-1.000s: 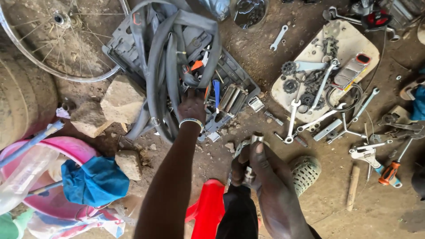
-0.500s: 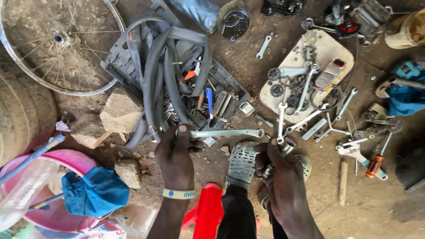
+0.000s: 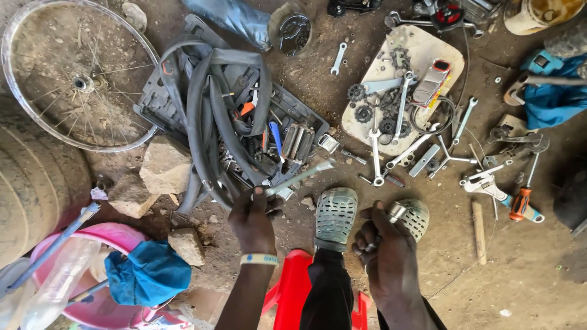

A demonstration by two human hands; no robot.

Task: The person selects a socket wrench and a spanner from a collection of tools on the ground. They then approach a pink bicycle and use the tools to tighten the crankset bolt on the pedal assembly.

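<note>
My left hand [image 3: 254,221] grips one end of a long grey metal tool [image 3: 302,174], which slants up to the right over the edge of an open tool case [image 3: 306,116]. Black rubber inner tubes [image 3: 211,116] lie draped across that case. My right hand [image 3: 386,249] is closed around a small shiny metal part [image 3: 396,212], just in front of a green perforated sandal [image 3: 419,219]. A second green sandal [image 3: 335,217] is on my foot between the two hands. I sit on a red plastic stool [image 3: 292,287].
A bare bicycle wheel [image 3: 79,76] lies at upper left beside stones [image 3: 164,164]. A pale board [image 3: 422,55] carries sprockets and spanners. More spanners, an orange-handled screwdriver [image 3: 520,205] and a wooden stick [image 3: 479,231] lie on the dirt at right. Pink basin [image 3: 119,235] with blue cloth [image 3: 147,272] at lower left.
My left hand drew back from the tool case holding the long metal tool, which now tilts up to the right. My right hand shifted slightly with the small metal part.
</note>
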